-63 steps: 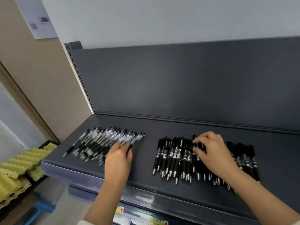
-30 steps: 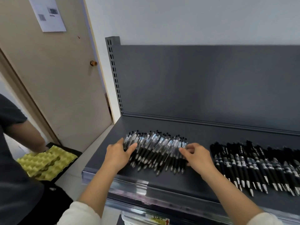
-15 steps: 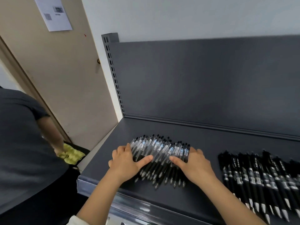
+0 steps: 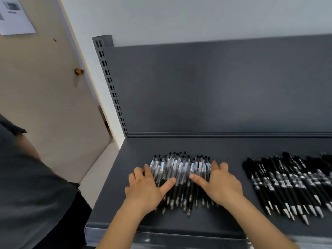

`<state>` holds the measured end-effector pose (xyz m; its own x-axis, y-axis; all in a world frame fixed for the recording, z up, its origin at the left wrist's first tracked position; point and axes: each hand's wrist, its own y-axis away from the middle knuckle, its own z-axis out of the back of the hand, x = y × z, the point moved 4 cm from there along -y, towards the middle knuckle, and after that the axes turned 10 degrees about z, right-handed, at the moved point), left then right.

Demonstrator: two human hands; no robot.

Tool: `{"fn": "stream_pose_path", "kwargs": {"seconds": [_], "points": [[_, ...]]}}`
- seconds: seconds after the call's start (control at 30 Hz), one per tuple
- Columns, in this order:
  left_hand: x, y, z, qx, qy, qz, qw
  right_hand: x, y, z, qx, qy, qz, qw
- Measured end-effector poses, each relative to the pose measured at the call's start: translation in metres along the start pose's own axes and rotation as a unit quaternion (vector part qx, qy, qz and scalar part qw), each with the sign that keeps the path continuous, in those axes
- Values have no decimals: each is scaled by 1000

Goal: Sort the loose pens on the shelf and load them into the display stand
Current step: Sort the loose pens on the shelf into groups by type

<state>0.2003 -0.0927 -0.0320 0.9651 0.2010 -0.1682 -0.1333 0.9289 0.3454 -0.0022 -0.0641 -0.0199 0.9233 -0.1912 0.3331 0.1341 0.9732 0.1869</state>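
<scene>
Left hand (image 4: 143, 188), right hand (image 4: 221, 186), fingers spread, around clear pens (image 4: 179, 167) near shelf (image 4: 179, 224) edge

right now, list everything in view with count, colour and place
clear pens: one pile, too many to count, clear barrels with black grips, shelf left, between the hands
black pens: one row, uncounted, black with silver tips, shelf right
shelf: one, dark grey, under both pen groups
back panel: one, dark grey, behind the shelf
door: one, beige, far left
door knob: one, brass, on the door
paper sheet: one, white, on the door, top left
other person: one, dark grey shirt, left edge
left hand: one, pressing the pile's left side, thumb over the pens
right hand: one, pressing the pile's right side, thumb over the pens
</scene>
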Motion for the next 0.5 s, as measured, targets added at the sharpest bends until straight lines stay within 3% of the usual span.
{"fn": "stream_pose_path", "kwargs": {"seconds": [0.23, 0.5], "points": [[8, -17, 7, 46, 57, -49, 996, 2, 3, -4, -26, -49, -57, 997], [19, -28, 10, 11, 111, -94, 989, 0, 2, -1, -7, -144, -84, 986]]}}
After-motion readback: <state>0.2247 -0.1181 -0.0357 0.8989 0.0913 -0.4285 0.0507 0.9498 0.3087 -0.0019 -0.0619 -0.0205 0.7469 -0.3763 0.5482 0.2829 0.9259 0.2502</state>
